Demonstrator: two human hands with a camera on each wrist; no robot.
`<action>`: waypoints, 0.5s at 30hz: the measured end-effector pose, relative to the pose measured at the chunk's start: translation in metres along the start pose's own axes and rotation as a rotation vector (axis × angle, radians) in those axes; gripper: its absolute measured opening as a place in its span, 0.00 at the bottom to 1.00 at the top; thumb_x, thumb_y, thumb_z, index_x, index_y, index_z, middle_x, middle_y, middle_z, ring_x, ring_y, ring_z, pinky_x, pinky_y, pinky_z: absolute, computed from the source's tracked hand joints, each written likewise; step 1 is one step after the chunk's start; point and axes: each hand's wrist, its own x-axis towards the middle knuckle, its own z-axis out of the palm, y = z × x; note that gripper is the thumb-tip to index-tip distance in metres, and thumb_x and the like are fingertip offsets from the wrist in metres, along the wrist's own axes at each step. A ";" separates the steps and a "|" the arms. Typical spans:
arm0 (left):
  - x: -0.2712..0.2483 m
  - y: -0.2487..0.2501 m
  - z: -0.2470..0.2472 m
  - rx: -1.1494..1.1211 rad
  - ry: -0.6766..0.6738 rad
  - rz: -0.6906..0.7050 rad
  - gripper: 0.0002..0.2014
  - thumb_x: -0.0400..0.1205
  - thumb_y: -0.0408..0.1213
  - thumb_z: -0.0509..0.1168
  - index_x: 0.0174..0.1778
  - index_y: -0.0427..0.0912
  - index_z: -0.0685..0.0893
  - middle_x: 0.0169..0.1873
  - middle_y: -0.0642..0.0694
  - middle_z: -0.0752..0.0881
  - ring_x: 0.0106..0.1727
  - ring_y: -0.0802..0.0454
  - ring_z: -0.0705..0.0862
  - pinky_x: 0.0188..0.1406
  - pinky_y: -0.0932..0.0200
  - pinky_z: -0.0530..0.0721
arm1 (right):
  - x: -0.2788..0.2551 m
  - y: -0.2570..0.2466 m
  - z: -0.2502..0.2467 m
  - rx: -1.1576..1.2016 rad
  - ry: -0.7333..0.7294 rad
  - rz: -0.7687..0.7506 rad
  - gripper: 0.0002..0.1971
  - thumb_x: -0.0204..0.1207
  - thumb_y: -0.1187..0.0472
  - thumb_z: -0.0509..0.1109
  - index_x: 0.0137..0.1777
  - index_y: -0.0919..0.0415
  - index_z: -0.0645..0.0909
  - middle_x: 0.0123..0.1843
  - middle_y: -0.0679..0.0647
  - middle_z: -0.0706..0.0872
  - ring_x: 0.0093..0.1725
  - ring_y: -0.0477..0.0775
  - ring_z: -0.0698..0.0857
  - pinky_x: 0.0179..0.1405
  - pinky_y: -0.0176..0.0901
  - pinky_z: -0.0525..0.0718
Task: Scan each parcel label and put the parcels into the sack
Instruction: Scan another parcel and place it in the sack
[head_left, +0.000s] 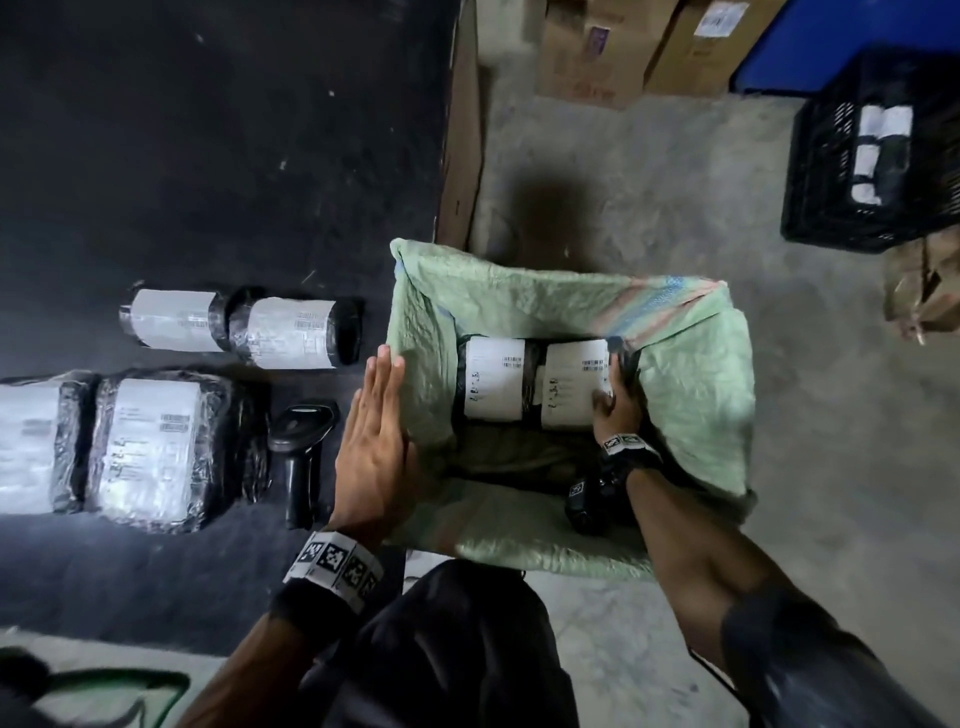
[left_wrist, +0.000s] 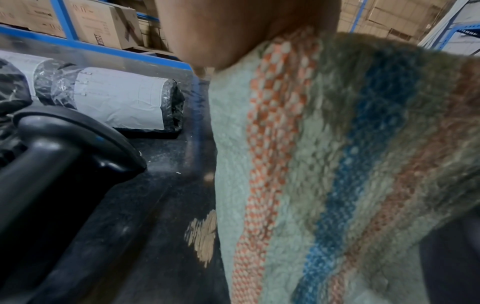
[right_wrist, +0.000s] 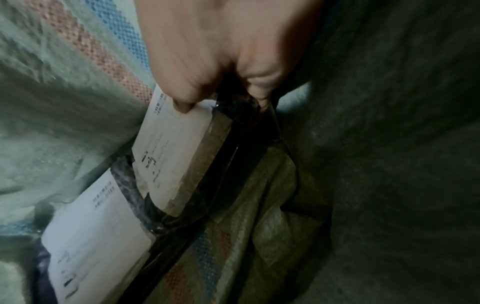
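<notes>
The right hand (head_left: 618, 402) is gripping a black-wrapped parcel (head_left: 535, 384) inside the green sack (head_left: 691, 374). The left hand (head_left: 376, 441), fingers straight, is pressing flat against the sack's outer wall. 2 more parcels are lying on the dark table (head_left: 208, 156).

The scene is looked down on from head height, pretty steeply, so the sack (head_left: 691, 374), both forearms and the dark table (head_left: 208, 156) are taken in. The left wrist view is aimed low along the tabletop, right up against the sack's outer wall (left_wrist: 337, 164). The right wrist view is pointed down inside the sack, very close. The scanner (head_left: 301, 447) (left_wrist: 52, 154) is shared by head and left wrist views.
</notes>
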 end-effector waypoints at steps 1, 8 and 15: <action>0.000 0.000 0.001 0.007 0.005 -0.003 0.44 0.76 0.27 0.51 0.92 0.36 0.48 0.93 0.46 0.44 0.94 0.50 0.43 0.92 0.42 0.55 | 0.002 0.000 0.001 0.010 -0.012 0.015 0.35 0.83 0.66 0.66 0.88 0.54 0.58 0.86 0.60 0.64 0.83 0.63 0.66 0.82 0.48 0.64; 0.001 0.001 0.001 0.025 0.041 -0.001 0.45 0.79 0.16 0.63 0.92 0.34 0.52 0.93 0.43 0.48 0.94 0.50 0.45 0.90 0.38 0.62 | 0.009 0.012 0.021 -0.334 -0.223 0.144 0.47 0.83 0.53 0.69 0.89 0.57 0.39 0.88 0.68 0.49 0.85 0.71 0.57 0.82 0.56 0.60; 0.001 -0.002 -0.001 0.040 -0.024 0.012 0.48 0.75 0.27 0.59 0.92 0.37 0.47 0.93 0.46 0.42 0.94 0.51 0.43 0.91 0.40 0.59 | 0.008 0.001 0.018 -0.399 -0.247 0.176 0.50 0.81 0.53 0.71 0.88 0.55 0.35 0.88 0.67 0.47 0.85 0.71 0.58 0.82 0.58 0.63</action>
